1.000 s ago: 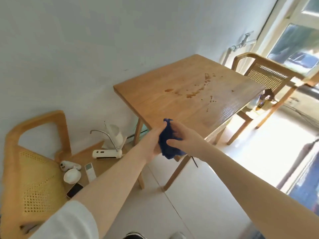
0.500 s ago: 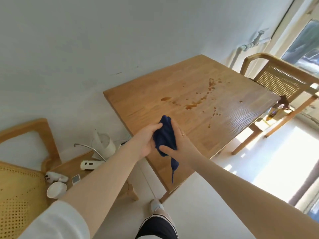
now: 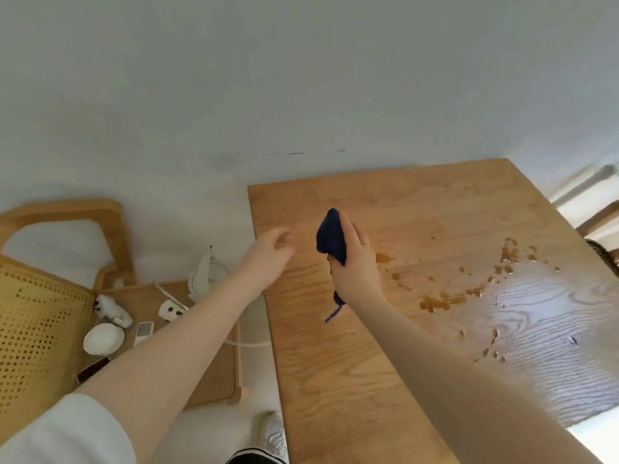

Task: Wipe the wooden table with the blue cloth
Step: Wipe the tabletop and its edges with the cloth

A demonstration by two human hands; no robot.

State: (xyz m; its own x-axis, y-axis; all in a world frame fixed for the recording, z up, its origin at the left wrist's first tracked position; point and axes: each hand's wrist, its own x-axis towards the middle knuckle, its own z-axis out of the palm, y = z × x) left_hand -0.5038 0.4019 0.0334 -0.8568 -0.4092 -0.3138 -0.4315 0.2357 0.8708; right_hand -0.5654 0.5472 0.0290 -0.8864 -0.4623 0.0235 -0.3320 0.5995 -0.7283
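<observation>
The wooden table (image 3: 351, 380) fills the right half of the head view, its top marked by brown spills (image 3: 442, 301) toward the right. My right hand (image 3: 356, 266) hovers over the table's left part and grips the bunched blue cloth (image 3: 331, 237), a loose strand of it dangling below my wrist. My left hand (image 3: 269, 254) is over the table's left edge, apart from the cloth, fingers loosely curled and empty.
A low wooden side table (image 3: 214, 380) stands left of the table, carrying a white kettle (image 3: 206, 279), a white bowl (image 3: 104, 338), a remote and small items. A cane-backed chair (image 3: 37, 313) is at far left. The white wall runs behind.
I have stepped up to the table, which now looks closer. My left hand has let go of the cloth and moved left; the right hand alone carries it over the tabletop.
</observation>
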